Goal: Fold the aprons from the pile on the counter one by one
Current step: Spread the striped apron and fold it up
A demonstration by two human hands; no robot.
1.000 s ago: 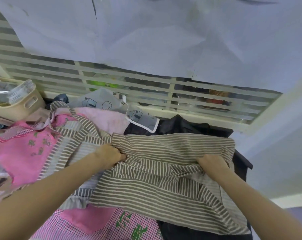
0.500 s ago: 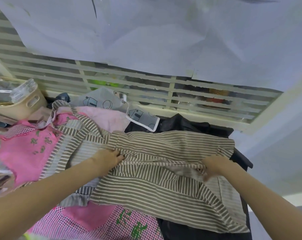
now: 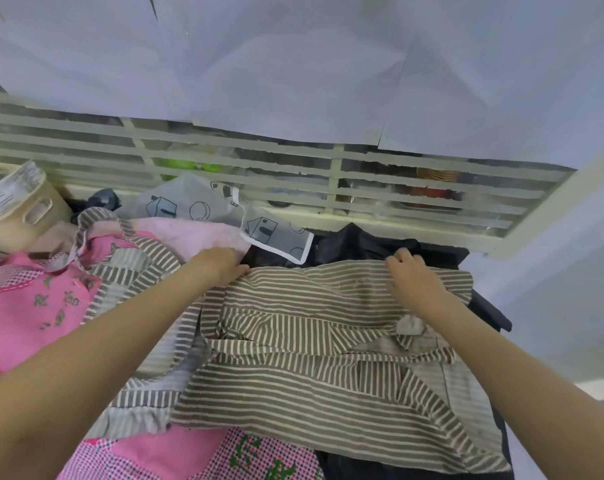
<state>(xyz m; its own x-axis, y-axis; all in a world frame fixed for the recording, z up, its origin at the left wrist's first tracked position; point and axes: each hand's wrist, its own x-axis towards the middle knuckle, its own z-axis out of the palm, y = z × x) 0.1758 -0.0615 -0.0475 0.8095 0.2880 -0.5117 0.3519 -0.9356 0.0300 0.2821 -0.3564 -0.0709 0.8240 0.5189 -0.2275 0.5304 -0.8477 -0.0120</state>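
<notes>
Striped apron [image 3: 321, 358]: left hand [image 3: 224, 263] and right hand [image 3: 414, 278] reach its far edge.

Brown-striped apron [image 3: 311, 375] spread rumpled atop pile of aprons [image 3: 33, 306]

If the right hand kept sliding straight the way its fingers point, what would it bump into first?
Probably the black fabric just past the far edge of the striped apron under the right hand, then the slatted window frame; depth is unclear.
</notes>
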